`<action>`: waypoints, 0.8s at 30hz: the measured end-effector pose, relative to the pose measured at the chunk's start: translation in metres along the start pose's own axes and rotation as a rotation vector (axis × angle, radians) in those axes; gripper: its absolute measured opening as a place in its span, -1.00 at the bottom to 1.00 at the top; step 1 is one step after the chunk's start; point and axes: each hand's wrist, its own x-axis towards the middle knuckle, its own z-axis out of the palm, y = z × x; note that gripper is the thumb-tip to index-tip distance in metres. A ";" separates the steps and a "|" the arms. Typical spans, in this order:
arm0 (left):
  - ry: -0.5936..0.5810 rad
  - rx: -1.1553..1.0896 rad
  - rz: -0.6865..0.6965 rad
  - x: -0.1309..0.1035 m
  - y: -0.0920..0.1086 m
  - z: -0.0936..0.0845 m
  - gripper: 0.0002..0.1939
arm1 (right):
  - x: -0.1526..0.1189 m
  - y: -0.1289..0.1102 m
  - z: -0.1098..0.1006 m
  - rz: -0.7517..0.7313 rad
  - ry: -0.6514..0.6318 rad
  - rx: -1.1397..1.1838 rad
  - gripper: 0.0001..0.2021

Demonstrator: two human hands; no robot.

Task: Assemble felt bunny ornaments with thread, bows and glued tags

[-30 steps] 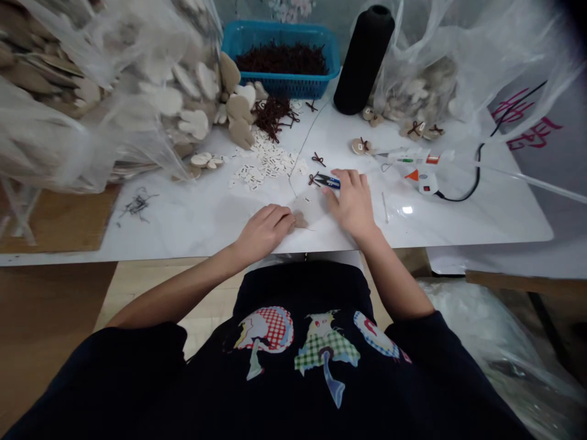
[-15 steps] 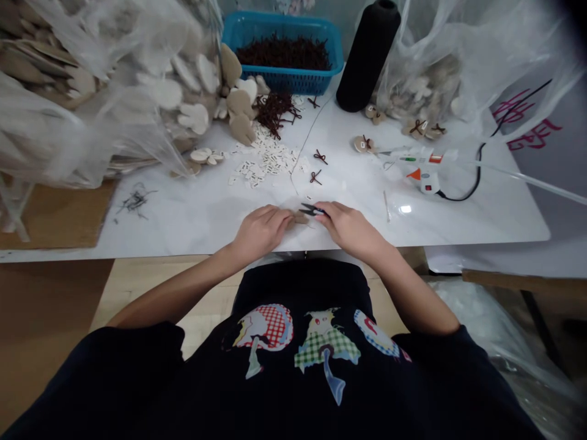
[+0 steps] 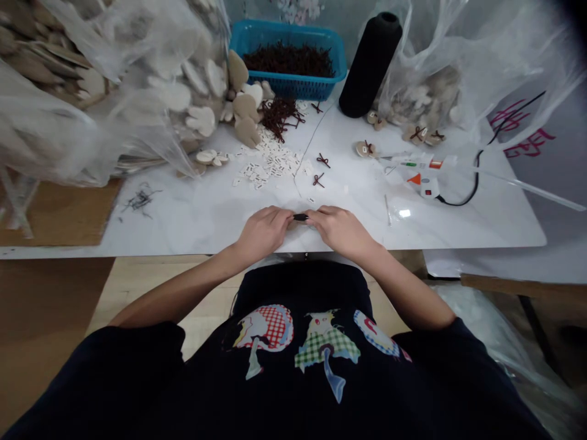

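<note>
Close to the table's front edge, my left hand [image 3: 265, 231] and my right hand [image 3: 338, 230] nearly meet, fingers closed. My right hand grips small black thread snips [image 3: 300, 217], which span the gap between my fingertips; their blades are mostly hidden. My left hand pinches a small beige felt piece [image 3: 299, 225], largely covered by fingers and snips. A dark thread [image 3: 303, 160] runs over the table just beyond. Two brown bows [image 3: 323, 160] and a pile of small white labels [image 3: 270, 160] lie past my hands.
At the back stand a blue basket [image 3: 288, 85] of brown bows and a black thread cone [image 3: 370, 64]. Plastic bags of felt shapes [image 3: 202, 119] crowd the left. A white glue gun [image 3: 426, 177] with its cord lies right. Thread scraps [image 3: 141, 199] sit at left.
The snips have turned and shifted left, so their open blades no longer show. My right hand has come closer to my left. The view has tipped slightly.
</note>
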 end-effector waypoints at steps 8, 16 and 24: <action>0.124 -0.137 -0.112 -0.009 -0.020 -0.029 -0.86 | 0.004 0.043 0.008 0.117 0.202 0.034 -0.64; 0.113 0.332 -0.793 -0.108 -0.141 -0.137 -0.83 | 0.033 0.103 0.044 0.244 0.434 0.029 -0.61; 0.187 0.446 -0.609 -0.117 -0.175 -0.143 -0.53 | 0.032 0.098 0.045 0.291 0.457 0.100 -0.56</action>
